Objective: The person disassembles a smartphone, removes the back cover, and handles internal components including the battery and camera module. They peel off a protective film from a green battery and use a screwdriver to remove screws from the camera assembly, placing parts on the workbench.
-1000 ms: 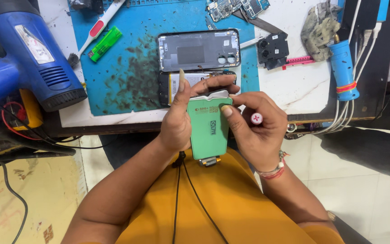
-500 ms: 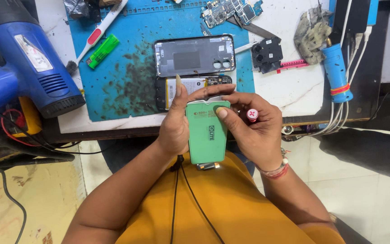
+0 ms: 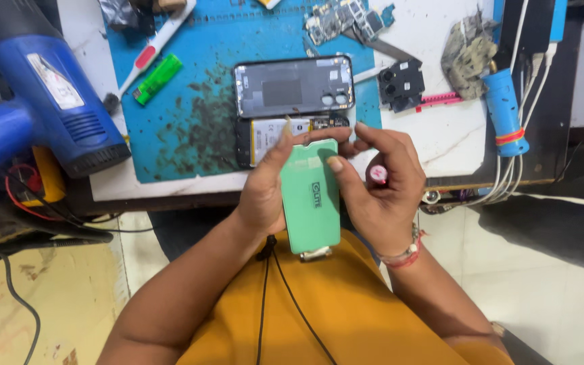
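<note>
Left hand (image 3: 261, 196) and right hand (image 3: 380, 196) both close around the green device (image 3: 311, 196), right also pinching a pink-capped tool (image 3: 377, 174); advisable to support it squarely above the surface (image 3: 434, 145).

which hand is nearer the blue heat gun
Left. The left hand grips the green case on the side facing the blue heat gun; the right hand is on the case's far side, farther away.

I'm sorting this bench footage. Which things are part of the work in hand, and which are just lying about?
In hand: green case, gripped by left hand and right hand; small pink-tipped piece in the right hand.

Lying about: blue heat gun, green lighter, opened phone, black camera part, blue mat.
</note>
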